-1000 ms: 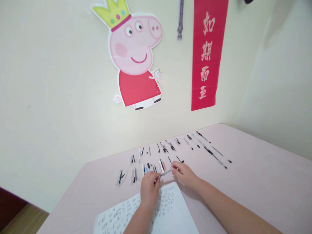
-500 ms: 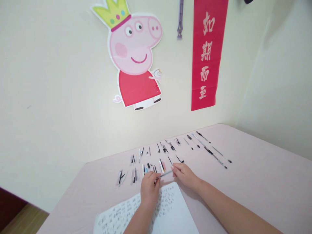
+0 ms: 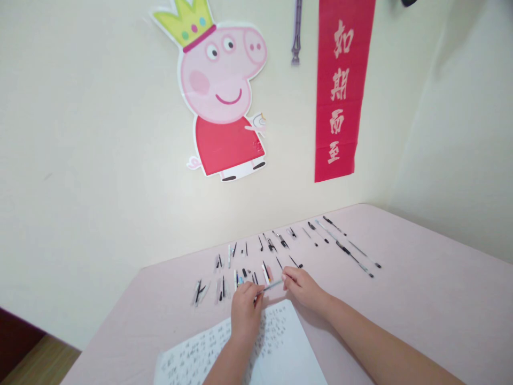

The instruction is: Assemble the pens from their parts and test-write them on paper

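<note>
My left hand (image 3: 245,309) is closed in a pinch on one end of a thin clear pen barrel (image 3: 271,286). My right hand (image 3: 303,287) is pinched on the other end of the same barrel. Both hands hover just above the far edge of a white sheet of paper (image 3: 276,347) covered in handwriting. Beyond my fingers lie several small pen parts (image 3: 248,275) in rows on the pink table (image 3: 420,305).
Several whole pens and refills (image 3: 348,248) lie at the back right of the table. A cartoon pig cutout (image 3: 224,96) and a red banner (image 3: 340,91) hang on the wall behind. The table's left edge drops to a wooden floor (image 3: 36,363).
My right hand has drawn slightly left along the pen barrel toward my left hand. The rest stays as it was.
</note>
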Tool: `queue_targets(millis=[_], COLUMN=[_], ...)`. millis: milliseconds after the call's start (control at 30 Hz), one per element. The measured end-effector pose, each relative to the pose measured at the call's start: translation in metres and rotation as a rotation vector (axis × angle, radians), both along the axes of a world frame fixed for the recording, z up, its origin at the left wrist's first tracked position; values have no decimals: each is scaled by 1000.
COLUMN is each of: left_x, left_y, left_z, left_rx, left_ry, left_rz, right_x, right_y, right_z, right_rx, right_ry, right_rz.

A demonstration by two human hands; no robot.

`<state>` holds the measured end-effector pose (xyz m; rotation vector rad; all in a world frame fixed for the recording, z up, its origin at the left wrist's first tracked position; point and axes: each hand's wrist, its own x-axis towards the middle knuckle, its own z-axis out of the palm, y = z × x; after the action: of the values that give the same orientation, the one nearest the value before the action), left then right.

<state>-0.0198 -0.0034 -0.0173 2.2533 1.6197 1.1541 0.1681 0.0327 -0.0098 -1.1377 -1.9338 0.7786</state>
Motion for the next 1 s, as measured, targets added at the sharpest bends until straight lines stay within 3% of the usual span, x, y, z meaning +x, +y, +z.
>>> queue_targets(millis=[267, 367, 500, 700, 833, 1000], left_x=[1, 0, -1, 2, 6, 8], left_y=[0, 2, 3, 1, -1, -4], left_z=[1, -1, -4, -3, -2, 0], left_rx=[-15, -49, -76, -106, -92, -97], left_ry=[-52, -98, -129, -82, -27, -20], left_rz=[17, 57, 79, 30, -63, -113], right_x=[2, 4, 3, -3, -4, -3], right_y=[3, 0, -8, -14, -12, -8], right_z=[-2, 1, 8, 9, 5, -5], right_rx=[-27, 12, 152, 360, 382, 348], right_ry=[124, 143, 40, -207, -323, -303], right_rz=[14, -54, -107, 142, 166, 106])
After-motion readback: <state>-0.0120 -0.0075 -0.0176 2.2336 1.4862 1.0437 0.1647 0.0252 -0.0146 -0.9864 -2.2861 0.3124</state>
